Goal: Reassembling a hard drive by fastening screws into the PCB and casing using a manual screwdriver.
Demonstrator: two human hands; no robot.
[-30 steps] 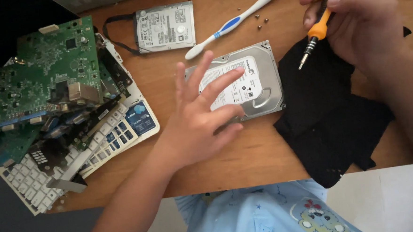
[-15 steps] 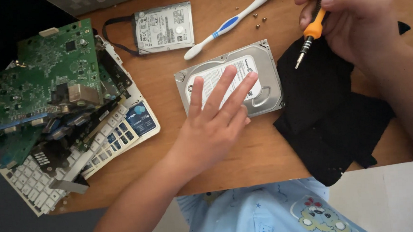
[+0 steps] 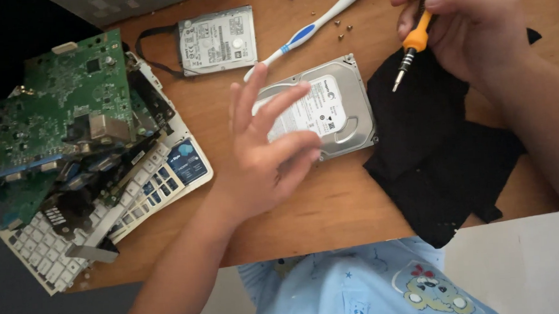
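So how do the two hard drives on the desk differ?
The large silver hard drive lies near the middle, under the left hand; the small hard drive lies further back, untouched. The large one sits skewed, partly beside the black cloth; the small one has a black cable beside it. Both lie flat, white labels up.

Left hand (image 3: 263,158) spread open over the silver hard drive (image 3: 334,109) on the wooden table (image 3: 333,205) — contact unclear. Right hand (image 3: 470,26) grips an orange-handled screwdriver (image 3: 416,35) above black cloth (image 3: 432,142). Green circuit board (image 3: 60,105) far left — atop a white keyboard (image 3: 129,203).
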